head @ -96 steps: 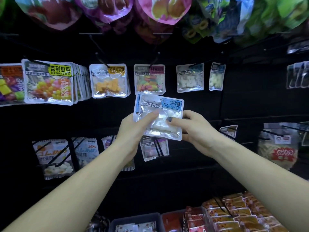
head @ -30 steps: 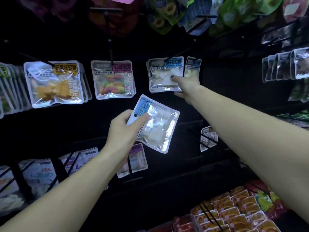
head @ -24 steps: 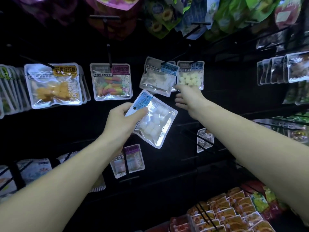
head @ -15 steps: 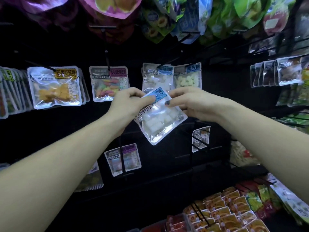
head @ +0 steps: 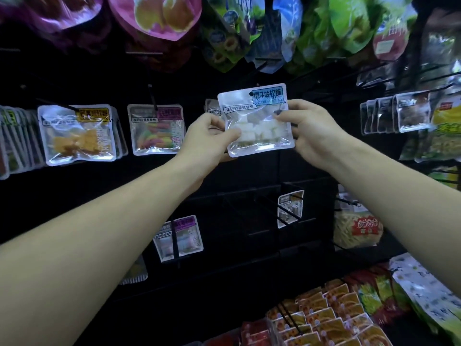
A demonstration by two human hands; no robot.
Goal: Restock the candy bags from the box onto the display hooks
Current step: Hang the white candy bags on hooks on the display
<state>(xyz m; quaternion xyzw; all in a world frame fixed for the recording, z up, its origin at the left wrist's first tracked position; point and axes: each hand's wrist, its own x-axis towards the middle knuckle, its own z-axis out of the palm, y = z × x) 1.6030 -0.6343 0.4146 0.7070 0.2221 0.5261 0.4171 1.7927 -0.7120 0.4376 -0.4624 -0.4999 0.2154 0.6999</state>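
Note:
A clear candy bag with white cubes and a blue label is held upright in front of the dark display wall. My left hand grips its lower left edge. My right hand pinches its right side. The hang hole sits at the top middle of the bag. Behind it, another bag of the same kind peeks out on its hook, mostly hidden. The box is not in view.
Bags of orange candy and of multicoloured candy hang to the left. Large colourful pouches hang above. Smaller bags hang on lower hooks. Red and yellow packets fill the bottom right.
The bag was tilted in my left hand while my right hand touched the hanging bags. My right hand came back and took the bag's right side; both hands raised it and turned it upright.

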